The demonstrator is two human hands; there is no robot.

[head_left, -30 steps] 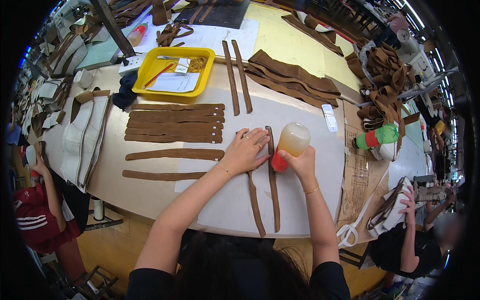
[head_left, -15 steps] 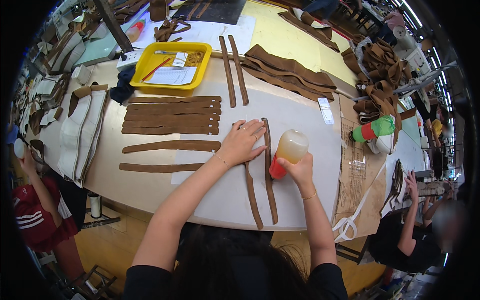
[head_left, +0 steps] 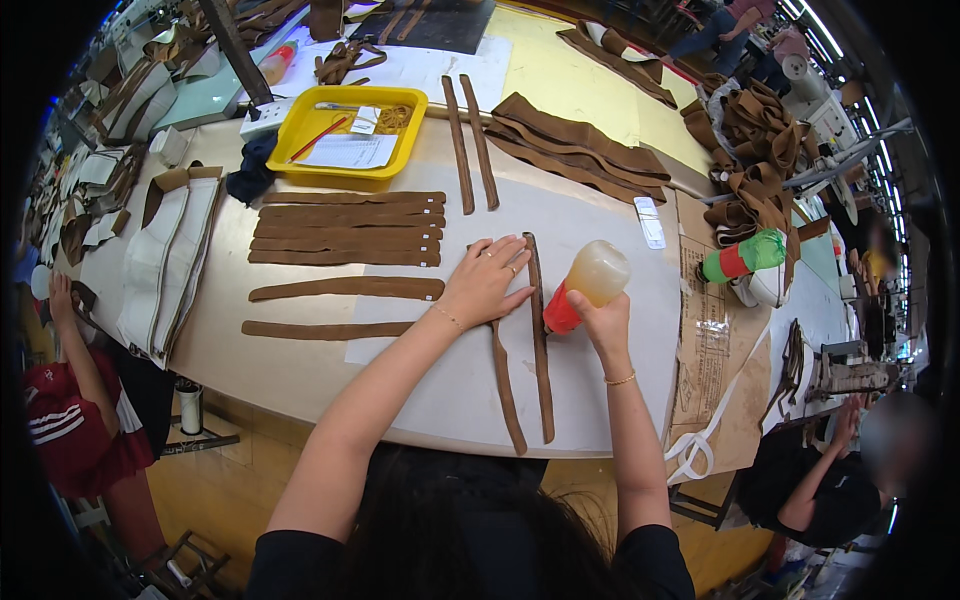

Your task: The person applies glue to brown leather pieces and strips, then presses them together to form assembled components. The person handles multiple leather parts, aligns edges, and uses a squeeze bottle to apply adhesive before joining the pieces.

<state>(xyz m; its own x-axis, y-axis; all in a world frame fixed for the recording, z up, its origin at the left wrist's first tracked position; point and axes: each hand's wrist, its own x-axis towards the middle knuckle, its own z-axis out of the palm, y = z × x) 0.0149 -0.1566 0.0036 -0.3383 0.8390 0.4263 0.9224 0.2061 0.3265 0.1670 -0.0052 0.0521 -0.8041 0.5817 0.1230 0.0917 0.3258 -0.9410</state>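
Observation:
My right hand (head_left: 604, 322) is wrapped round a squeeze bottle (head_left: 598, 274) with a cloudy, yellowish body and red wrapping toward its lower end. The bottle leans, its low end by the edge of a long brown strip (head_left: 541, 370). Flat on the upper part of the strips, my left hand (head_left: 484, 280) has its fingers stretched out, with fingertips at the long strip's top. A second brown strip (head_left: 507, 390) runs from under that hand toward the table's front edge. To the left, several brown strips (head_left: 345, 230) lie in a row, with two more (head_left: 345, 289) below them.
A yellow tray (head_left: 412, 135) with paper, a red pencil and rubber bands stands at the back. Brown panels (head_left: 570, 145) and two strips (head_left: 470, 140) lie beyond my hands. Cardboard (head_left: 700, 400) and a green-red bottle (head_left: 742, 257) are at right. Co-workers sit at both sides.
The bottle has tilted further, its upper end swinging right and up, and my right hand has shifted slightly with it. My left hand stays in place on the strips.

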